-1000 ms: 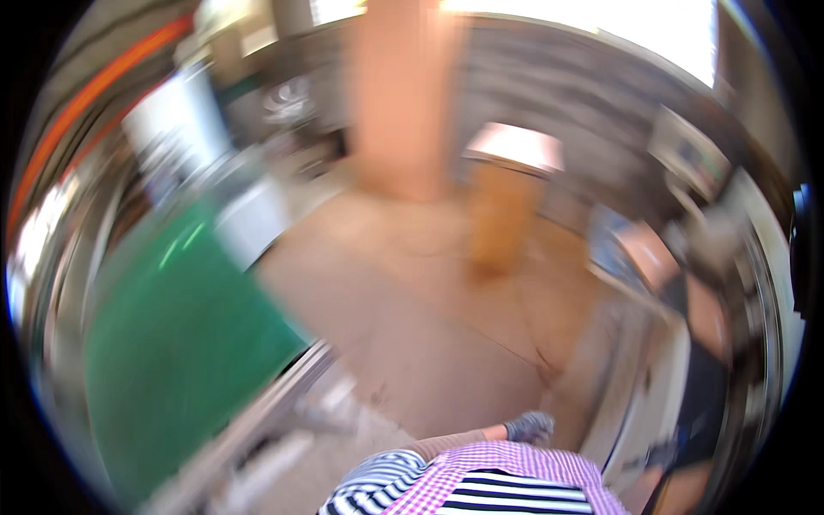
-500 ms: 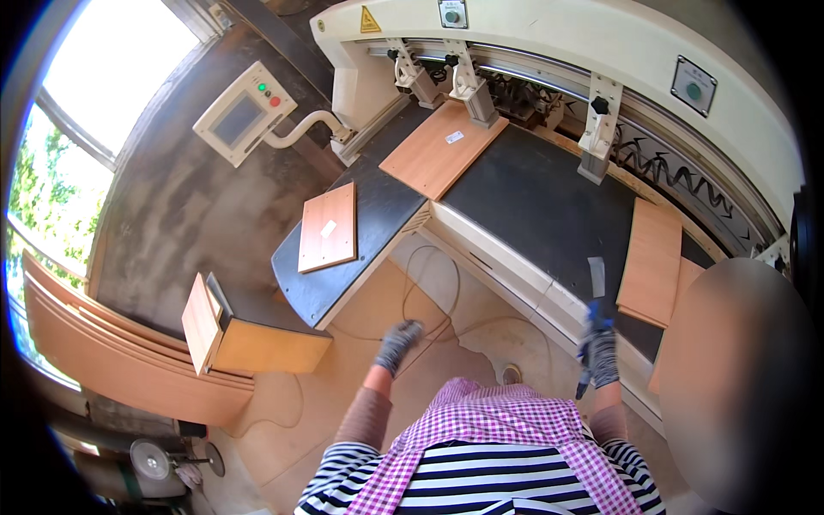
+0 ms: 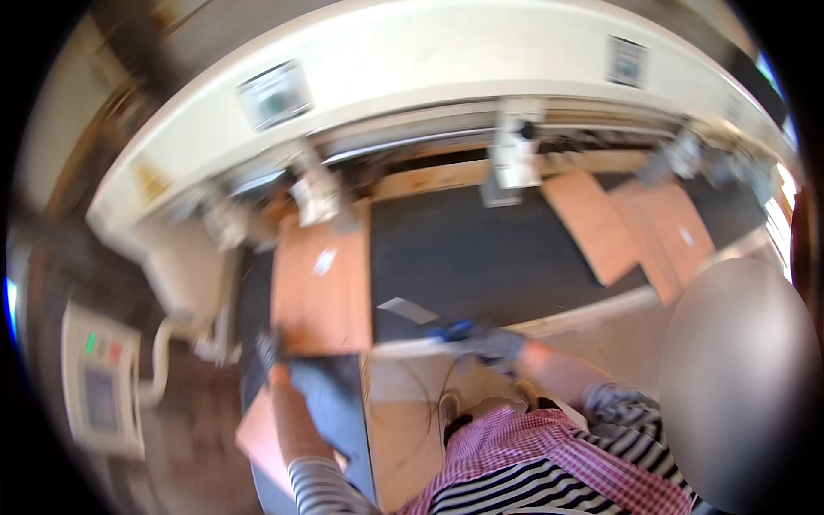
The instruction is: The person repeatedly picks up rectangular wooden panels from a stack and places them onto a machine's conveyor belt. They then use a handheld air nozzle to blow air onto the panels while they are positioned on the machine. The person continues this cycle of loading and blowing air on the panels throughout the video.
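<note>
My left hand (image 3: 269,346), in a grey glove, is at the near left corner of a wood-coloured panel (image 3: 322,287) with a small white label. Blur hides its fingers, so I cannot tell whether it grips the panel. My right hand (image 3: 498,345), also gloved, is closed around a blue-handled tool (image 3: 452,331) with a flat, pale grey blade-like end (image 3: 408,311). That end is over the front part of the black machine bed (image 3: 455,257). Beneath my left forearm lies a smaller wood-coloured panel (image 3: 264,433) on the side table (image 3: 350,403).
Above the bed runs a white machine beam (image 3: 412,64) with clamp-like presses (image 3: 515,154). More wood-coloured panels (image 3: 592,225) lie on the right. A control panel (image 3: 101,390) on a curved arm stands at left. A blurred round shape (image 3: 742,378) covers the lower right.
The view has swung to the left and nearer to the machine. My left hand has moved forward to the labelled panel. My right hand has carried the blue-handled tool left along the bed's front edge.
</note>
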